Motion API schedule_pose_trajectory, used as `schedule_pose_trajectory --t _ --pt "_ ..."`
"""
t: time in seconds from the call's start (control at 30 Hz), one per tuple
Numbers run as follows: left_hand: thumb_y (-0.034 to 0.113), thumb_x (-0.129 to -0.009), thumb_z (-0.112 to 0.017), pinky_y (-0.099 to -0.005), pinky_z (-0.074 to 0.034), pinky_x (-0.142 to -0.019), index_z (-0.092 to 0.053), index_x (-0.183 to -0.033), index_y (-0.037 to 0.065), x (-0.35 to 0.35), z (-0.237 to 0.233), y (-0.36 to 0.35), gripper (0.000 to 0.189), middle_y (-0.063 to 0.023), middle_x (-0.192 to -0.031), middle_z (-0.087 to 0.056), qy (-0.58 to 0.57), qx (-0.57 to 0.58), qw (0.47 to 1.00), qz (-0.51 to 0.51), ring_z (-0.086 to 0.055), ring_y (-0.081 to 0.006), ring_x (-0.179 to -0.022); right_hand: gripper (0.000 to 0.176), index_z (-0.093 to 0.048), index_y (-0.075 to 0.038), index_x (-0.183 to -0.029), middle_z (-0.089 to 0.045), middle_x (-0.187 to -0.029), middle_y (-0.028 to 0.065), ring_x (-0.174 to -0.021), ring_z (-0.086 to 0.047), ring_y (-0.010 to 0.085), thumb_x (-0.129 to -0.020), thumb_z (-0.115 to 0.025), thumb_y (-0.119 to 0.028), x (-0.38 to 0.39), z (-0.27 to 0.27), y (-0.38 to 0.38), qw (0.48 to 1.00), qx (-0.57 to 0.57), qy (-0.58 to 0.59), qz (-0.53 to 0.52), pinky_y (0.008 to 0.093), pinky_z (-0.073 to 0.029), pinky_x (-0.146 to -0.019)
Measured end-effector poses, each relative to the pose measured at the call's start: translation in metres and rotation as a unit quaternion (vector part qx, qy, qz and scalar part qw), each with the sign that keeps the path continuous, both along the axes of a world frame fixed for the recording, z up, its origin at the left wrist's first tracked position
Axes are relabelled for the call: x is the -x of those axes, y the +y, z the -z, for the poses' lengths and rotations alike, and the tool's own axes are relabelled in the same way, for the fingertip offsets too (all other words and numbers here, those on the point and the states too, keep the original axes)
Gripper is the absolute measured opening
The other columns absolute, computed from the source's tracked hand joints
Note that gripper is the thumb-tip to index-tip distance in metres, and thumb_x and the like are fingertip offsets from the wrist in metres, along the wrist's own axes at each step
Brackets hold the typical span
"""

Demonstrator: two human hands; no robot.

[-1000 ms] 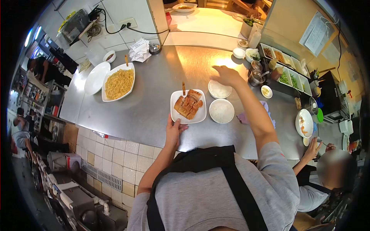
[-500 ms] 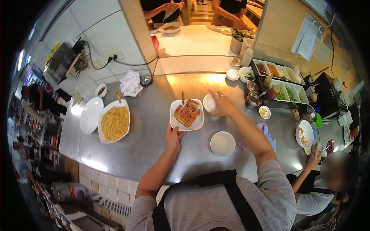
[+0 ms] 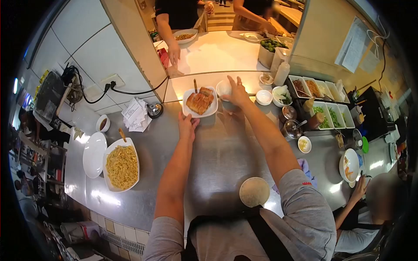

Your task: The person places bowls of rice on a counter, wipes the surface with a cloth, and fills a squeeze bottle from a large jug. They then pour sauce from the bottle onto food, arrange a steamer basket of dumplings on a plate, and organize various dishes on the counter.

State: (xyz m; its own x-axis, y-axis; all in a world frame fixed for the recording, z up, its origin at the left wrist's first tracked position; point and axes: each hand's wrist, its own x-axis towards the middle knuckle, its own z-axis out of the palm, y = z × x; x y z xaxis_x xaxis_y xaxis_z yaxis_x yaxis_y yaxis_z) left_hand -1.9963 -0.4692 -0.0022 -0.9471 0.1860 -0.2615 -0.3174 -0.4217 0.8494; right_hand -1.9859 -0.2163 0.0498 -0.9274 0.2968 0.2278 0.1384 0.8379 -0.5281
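My left hand [image 3: 188,127] grips the near edge of a square white plate [image 3: 213,109] bearing sliced browned meat [image 3: 200,101] and a small upright stick. My right hand [image 3: 237,92] closes round the right side of a small white bowl [image 3: 223,90]. Plate and bowl are side by side at the ledge of the serving window. Nearer my body stands a round bowl with pale contents [image 3: 254,192]. A dish of fried rice [image 3: 121,167] sits on the left beside an empty oval plate [image 3: 94,155].
Papers [image 3: 136,114] and a bell [image 3: 154,110] lie at the back left. Condiment trays [image 3: 324,116], jars [image 3: 291,128] and small bowls [image 3: 264,97] stand at the right. Beyond the window [image 3: 217,52] are two people; another person [image 3: 359,191] is at the right.
Both my hands have moved forward, carrying the meat plate and the small bowl from the steel counter to the window ledge. A person beyond the window now reaches an arm down onto the pass.
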Motion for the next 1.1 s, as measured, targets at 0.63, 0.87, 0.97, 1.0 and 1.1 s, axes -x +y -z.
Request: schedule_pose_trajectory --t 0.63,0.87,0.97,1.0,1.1 --pt "0.011 -0.096 -0.05 -0.0267 -0.051 -0.076 -0.056 -0.119 -0.001 -0.24 0.013 -0.219 0.026 -0.0102 -0.099 -0.063 0.13 0.237 0.962 -0.029 -0.062 -0.0156 -0.084 0.115 -0.013 -0.007 -0.149 -0.012 -0.152 0.0244 -0.141 -0.018 0.0368 -0.062 -0.085 -0.031 -0.389 -0.001 -0.054 0.95 0.198 -0.118 -0.21 0.0413 -0.02 -0.114" --pt "0.007 -0.094 -0.051 -0.0242 -0.05 -0.067 -0.06 -0.111 0.0 -0.295 0.015 -0.257 0.021 -0.0063 -0.088 -0.063 0.139 0.253 0.951 -0.109 -0.06 -0.0117 -0.073 0.12 -0.011 -0.005 -0.148 -0.01 -0.151 0.0278 -0.14 -0.017 0.0409 -0.058 -0.087 -0.029 -0.356 0.008 -0.101 0.985 0.107 -0.05 -0.128 0.0435 -0.022 -0.113" --pt "0.006 -0.092 -0.053 -0.0229 -0.048 -0.064 -0.062 -0.108 0.0 -0.3 0.015 -0.248 0.018 -0.0046 -0.084 -0.063 0.158 0.284 0.936 -0.136 -0.058 -0.0093 -0.07 0.119 -0.012 -0.005 -0.148 -0.011 -0.151 0.0285 -0.14 -0.016 0.0419 -0.059 -0.086 -0.028 -0.307 0.004 -0.101 0.987 0.121 -0.013 -0.104 0.0441 -0.022 -0.113" --pt "0.005 -0.09 -0.055 -0.0221 -0.046 -0.061 -0.063 -0.104 0.0 -0.299 0.01 -0.241 0.017 -0.0032 -0.079 -0.062 0.174 0.32 0.918 -0.155 -0.056 -0.0077 -0.067 0.118 -0.012 -0.004 -0.148 -0.011 -0.151 0.0287 -0.14 -0.016 0.0423 -0.059 -0.086 -0.027 -0.288 0.006 -0.098 0.987 0.125 0.003 -0.1 0.0444 -0.022 -0.113" --pt "0.006 -0.089 -0.057 -0.0222 -0.045 -0.058 -0.064 -0.103 0.0 -0.301 0.001 -0.234 0.017 -0.0021 -0.074 -0.062 0.155 0.351 0.906 -0.177 -0.055 -0.0073 -0.064 0.117 -0.014 -0.01 -0.148 -0.01 -0.15 0.0305 -0.133 -0.028 0.0471 -0.058 -0.086 -0.029 -0.223 0.029 -0.088 0.989 0.098 0.073 -0.077 0.0478 -0.031 -0.108"
